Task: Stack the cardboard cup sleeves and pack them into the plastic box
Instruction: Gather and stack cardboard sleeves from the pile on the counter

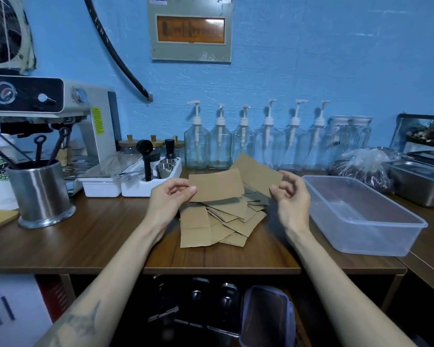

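Each grip was pinched on a flat sleeve: the left hand (171, 196) held the left sleeve (216, 185), long axis left-right, overlapping the right sleeve (257, 175) held by the right hand (290, 196). A loose pile (218, 221) lay below on the bench (85, 236), near its front edge. The plastic box (361, 216) was seen empty at right.

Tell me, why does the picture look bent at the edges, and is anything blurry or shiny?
Head view: the wide-angle lens bows the brown wooden counter and stretches the forearms; the orange window of the grey wall panel glares; the steel utensil cup shows bright reflections; the right hand looks slightly motion-blurred, while the flat brown cardboard sleeve in the left hand stays fairly sharp.
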Demonstrator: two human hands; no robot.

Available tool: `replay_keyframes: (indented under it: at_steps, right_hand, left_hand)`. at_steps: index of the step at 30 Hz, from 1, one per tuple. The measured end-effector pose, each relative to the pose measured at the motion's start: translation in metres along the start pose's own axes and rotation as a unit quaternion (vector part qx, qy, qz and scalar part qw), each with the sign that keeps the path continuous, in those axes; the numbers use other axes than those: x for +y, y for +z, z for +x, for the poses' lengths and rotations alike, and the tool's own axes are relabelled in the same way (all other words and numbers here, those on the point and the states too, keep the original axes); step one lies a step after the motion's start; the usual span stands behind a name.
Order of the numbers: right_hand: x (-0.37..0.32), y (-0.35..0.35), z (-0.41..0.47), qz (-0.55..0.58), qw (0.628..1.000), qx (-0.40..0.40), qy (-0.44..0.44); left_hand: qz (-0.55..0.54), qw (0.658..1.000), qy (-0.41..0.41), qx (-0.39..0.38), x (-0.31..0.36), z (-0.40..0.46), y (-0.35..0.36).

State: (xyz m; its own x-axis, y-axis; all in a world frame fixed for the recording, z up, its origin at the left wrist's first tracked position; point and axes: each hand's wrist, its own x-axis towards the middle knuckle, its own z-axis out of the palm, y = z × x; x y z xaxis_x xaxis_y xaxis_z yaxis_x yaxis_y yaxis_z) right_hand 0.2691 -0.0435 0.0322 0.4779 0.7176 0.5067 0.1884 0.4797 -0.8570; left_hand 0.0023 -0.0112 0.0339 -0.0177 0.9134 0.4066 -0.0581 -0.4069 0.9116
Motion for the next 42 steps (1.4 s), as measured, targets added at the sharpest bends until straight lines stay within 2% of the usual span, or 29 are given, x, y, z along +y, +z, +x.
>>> replay_keyframes:
  at_steps: [4,6,12,17,23,31,34,37,42]
  right_hand:
    - [-0.004,0.012,-0.009,0.007,0.988,-0.156,0.012]
    - [-0.004,0.016,-0.011,0.008,0.980,-0.199,0.014]
    - [-0.006,0.015,-0.016,0.023,0.972,-0.231,0.036]
    - [-0.003,0.017,-0.014,-0.038,0.963,-0.266,0.009]
    - [-0.011,0.022,0.002,-0.052,0.950,-0.306,0.014]
    - [-0.002,0.023,-0.002,-0.034,0.963,-0.266,0.013]
    - [0.001,0.022,0.006,0.005,0.969,-0.243,0.037]
    - [0.004,0.020,0.013,0.029,0.982,-0.181,0.040]
    - [0.007,0.015,0.018,0.010,0.996,-0.084,0.027]
  left_hand:
    - [0.043,0.999,0.008,-0.031,-0.004,-0.001,0.007]
    - [0.066,0.997,0.012,-0.034,-0.006,-0.001,0.006]
    - [0.085,0.993,0.058,-0.050,-0.006,-0.004,0.010]
    - [0.096,0.990,0.090,-0.054,-0.006,-0.002,0.008]
    - [0.123,0.987,0.091,-0.045,-0.010,0.002,0.008]
    - [0.123,0.986,0.094,-0.063,-0.014,0.004,0.009]
    - [0.112,0.987,0.097,-0.068,-0.015,0.005,0.010]
    - [0.135,0.985,0.095,-0.044,-0.018,0.006,0.007]
    - [0.218,0.972,0.083,0.002,-0.022,0.012,0.005]
